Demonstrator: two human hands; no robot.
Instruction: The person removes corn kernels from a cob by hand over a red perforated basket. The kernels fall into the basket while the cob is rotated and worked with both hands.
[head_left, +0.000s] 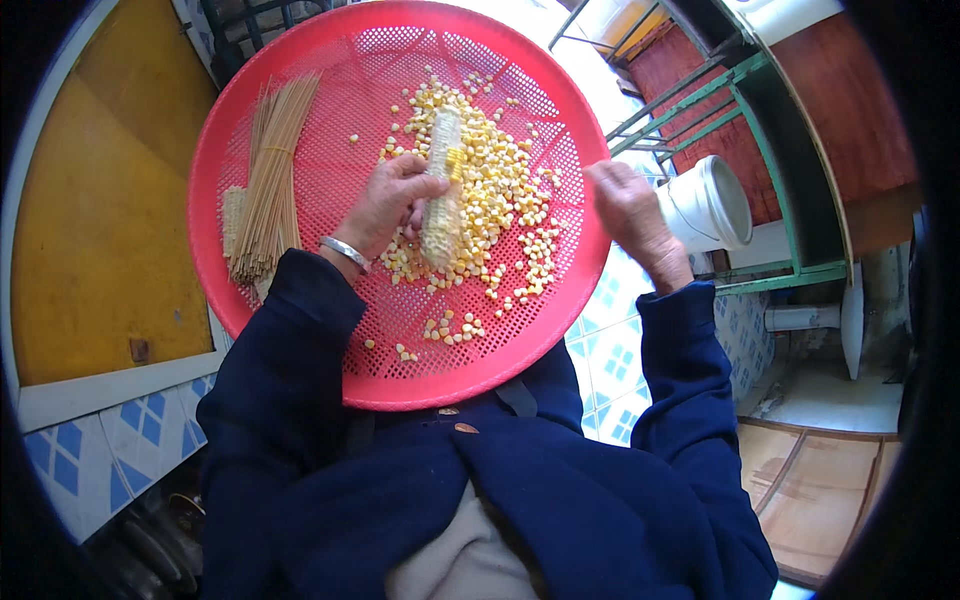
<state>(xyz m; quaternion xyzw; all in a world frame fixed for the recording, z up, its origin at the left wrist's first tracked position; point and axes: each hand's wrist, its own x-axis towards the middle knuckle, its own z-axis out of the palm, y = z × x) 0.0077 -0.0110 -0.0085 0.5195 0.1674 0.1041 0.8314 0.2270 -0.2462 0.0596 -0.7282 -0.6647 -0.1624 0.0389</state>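
Note:
My left hand (384, 201), with a silver bangle at its wrist, grips a corn cob (444, 142) upright in the view. The cob is mostly bare, with a small patch of yellow kernels near my thumb; its lower end is blurred. Under it, loose yellow-and-white corn kernels (499, 180) lie heaped in a round red perforated plastic basket (204, 217). My right hand (628, 214) is at the basket's right rim, blurred, its fingers curled. Whether anything is inside that hand is hidden.
A banded bundle of thin tan sticks (274, 172) lies at the basket's left, partly over another bare cob (233, 217). A lidded white bucket (705, 204) stands right, by a green metal frame (772, 157). A yellow door panel (105, 210) is at left.

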